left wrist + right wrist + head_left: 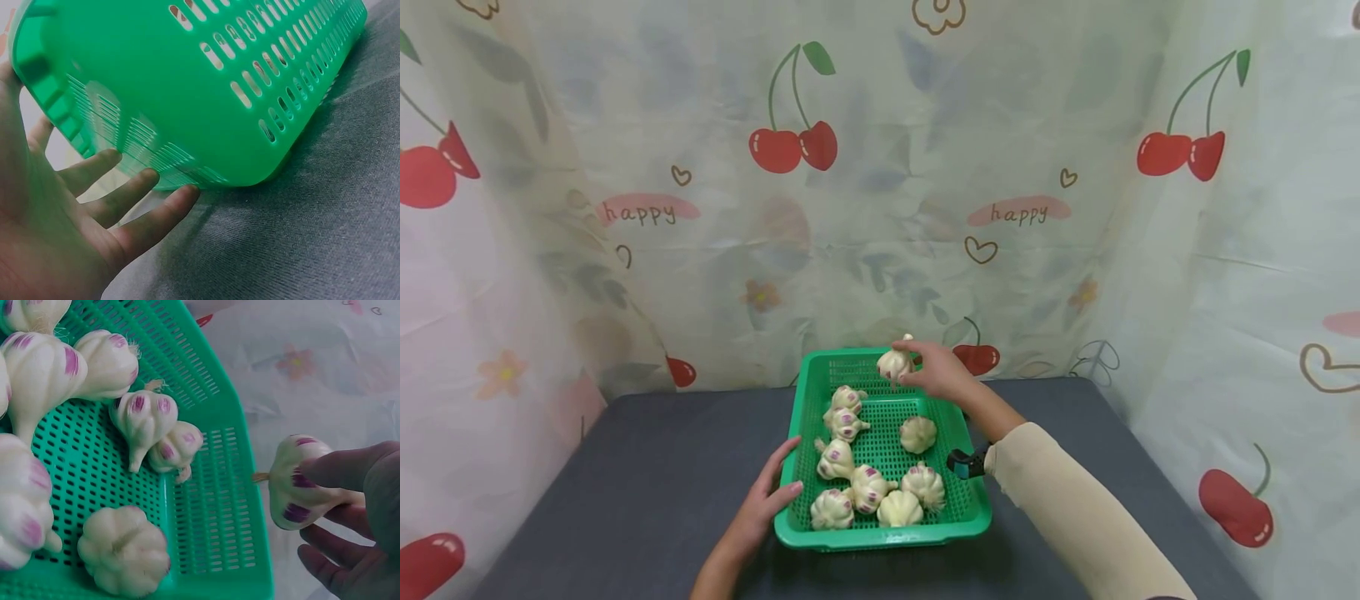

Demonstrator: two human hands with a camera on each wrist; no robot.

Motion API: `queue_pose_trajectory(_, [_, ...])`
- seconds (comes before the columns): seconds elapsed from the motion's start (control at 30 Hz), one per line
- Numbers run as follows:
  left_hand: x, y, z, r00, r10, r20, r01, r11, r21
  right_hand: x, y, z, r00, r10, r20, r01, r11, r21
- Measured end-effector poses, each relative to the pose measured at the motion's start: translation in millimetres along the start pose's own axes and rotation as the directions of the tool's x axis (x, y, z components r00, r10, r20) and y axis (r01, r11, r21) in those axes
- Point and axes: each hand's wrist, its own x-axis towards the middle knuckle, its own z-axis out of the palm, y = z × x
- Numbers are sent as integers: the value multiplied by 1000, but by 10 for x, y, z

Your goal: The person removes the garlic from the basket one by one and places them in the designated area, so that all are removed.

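Note:
A green plastic basket [887, 537] stands on the dark cloth, holding several white garlic bulbs with purple marks. Over its far right part, my right hand [936, 371] pinches one garlic bulb [297, 481] between thumb and fingers, raised to about the far rim. My left hand [69, 212] holds the basket's left side, thumb over the rim and other fingers spread against the outer wall. Inside, a garlic bulb [917, 434] lies by itself at the right. Others line the left side and the near end, such as the garlic bulb [832, 509] at the near left corner.
Dark grey cloth [647, 492] covers the table on both sides of the basket. A patterned curtain [880, 250] with cherries closes off the back and sides. The right wrist wears a dark band [966, 463], close to the basket's right rim.

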Motion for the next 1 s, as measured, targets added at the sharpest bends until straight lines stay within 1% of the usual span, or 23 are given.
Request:
queue_pose_trajectory(0.13, [-1, 1, 0, 1000, 4, 3, -4, 1000, 4, -39, 48, -63, 999, 2, -50, -3, 1000, -13])
queue_pose_trajectory(0.27, [4, 5, 0, 1000, 0, 1, 0, 1000, 7, -75, 112, -110, 995, -12, -100, 10, 1000, -19])
queue_pose_trajectory(0.6, [14, -18, -3, 1000, -12, -3, 12, 1000, 21, -150, 280, -182, 977, -8, -213, 16, 999, 37])
queue_pose_trajectory(0.8, [22, -44, -4, 1000, -23, -15, 23, 999, 22, -189, 434, -226, 965, 13, -261, 18, 993, 115])
queue_pose_trajectory(1.0, [23, -48, -6, 1000, -23, -15, 24, 1000, 19, -228, 623, -285, 955, 44, -293, 19, 978, 208])
